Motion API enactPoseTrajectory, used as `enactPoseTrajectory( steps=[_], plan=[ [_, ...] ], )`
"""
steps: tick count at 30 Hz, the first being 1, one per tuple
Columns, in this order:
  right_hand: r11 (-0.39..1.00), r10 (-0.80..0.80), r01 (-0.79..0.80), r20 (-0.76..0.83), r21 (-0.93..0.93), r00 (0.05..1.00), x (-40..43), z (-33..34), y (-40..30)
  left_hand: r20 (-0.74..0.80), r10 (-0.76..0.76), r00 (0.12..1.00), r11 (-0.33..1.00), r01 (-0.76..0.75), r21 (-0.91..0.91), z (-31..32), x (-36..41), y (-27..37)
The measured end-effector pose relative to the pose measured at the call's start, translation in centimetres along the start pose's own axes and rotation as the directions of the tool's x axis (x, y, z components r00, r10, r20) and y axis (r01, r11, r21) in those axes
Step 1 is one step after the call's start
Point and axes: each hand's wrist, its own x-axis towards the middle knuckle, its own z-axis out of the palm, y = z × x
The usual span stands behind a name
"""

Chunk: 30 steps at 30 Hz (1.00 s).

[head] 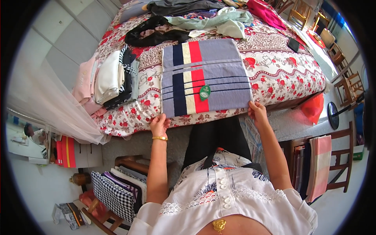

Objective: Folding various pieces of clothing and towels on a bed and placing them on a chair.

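A grey-blue towel with navy, cream and red stripes lies spread at the near edge of the bed. On its red stripe sits a green leaf-shaped tag that bears writing. My left hand, below a gold bracelet, pinches the towel's near left corner. The near right corner is between the thumb and fingers of my right hand. Beneath the towel is a floral bedspread with red roses.
Folded clothes are stacked on the bed's left side. Loose garments lie in a heap at the back, with a dark phone to the right. Chairs behind me hold folded checked cloths and pink-striped towels. A red plastic bag is by the bed.
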Motion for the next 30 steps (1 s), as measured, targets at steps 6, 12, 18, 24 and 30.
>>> enactPoseTrajectory(
  steps=[6, 12, 18, 24, 30],
  plan=[
    [0.988, -0.039, 0.045, 0.043, -0.145, 0.998, -0.1, -1.9, -0.5, 0.087, 0.102, 0.991, 0.963, -0.12, 0.24, -2.0, 0.6, -0.3],
    [0.141, -0.739, 0.511, 0.253, -0.848, 0.624, -2.0, -2.8, -2.0, 0.361, 0.741, 0.566, 0.117, -0.639, 0.761, -0.8, -2.2, 1.9],
    [-0.38, -0.652, 0.571, 0.649, -0.728, 0.393, -1.2, 0.3, -1.4, 0.826, 0.516, 0.227, -0.511, -0.692, 0.51, 1.2, -1.1, 2.0],
    [-0.407, -0.641, 0.615, 0.691, -0.675, 0.334, -0.6, 0.5, -2.0, 0.816, 0.548, 0.187, -0.489, -0.72, 0.493, 1.4, -0.3, 2.9],
    [-0.162, -0.718, 0.74, 0.593, -0.653, 0.366, -0.9, 1.2, -5.4, 0.578, 0.703, 0.415, 0.096, -0.86, 0.501, 2.7, 0.7, 6.1]
  ],
)
